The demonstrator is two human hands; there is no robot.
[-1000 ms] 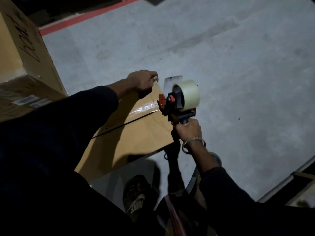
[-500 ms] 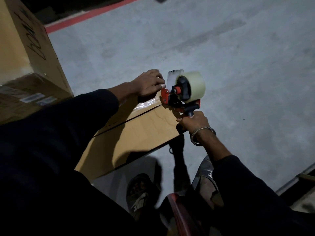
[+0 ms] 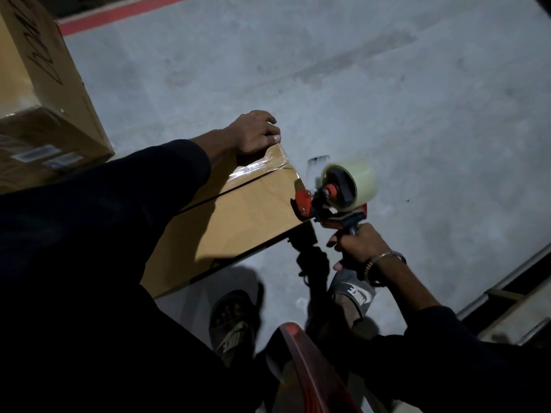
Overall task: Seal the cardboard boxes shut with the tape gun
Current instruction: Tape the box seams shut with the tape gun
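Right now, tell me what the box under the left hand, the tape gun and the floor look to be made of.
Box: brown cardboard, matte, with a glossy clear tape strip catching light.
Tape gun: probably plastic, given its red and black moulded parts; the roll looks translucent and shiny.
Floor: likely concrete, grey, dull and mottled.

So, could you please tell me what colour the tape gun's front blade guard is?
Red, on the black-handled tape gun; clearest in the head view.

I see a dim grey concrete floor point(image 3: 387, 84), scuffed and stained. A red painted stripe point(image 3: 119, 13) crosses it top left. Light is low, shadows hard.
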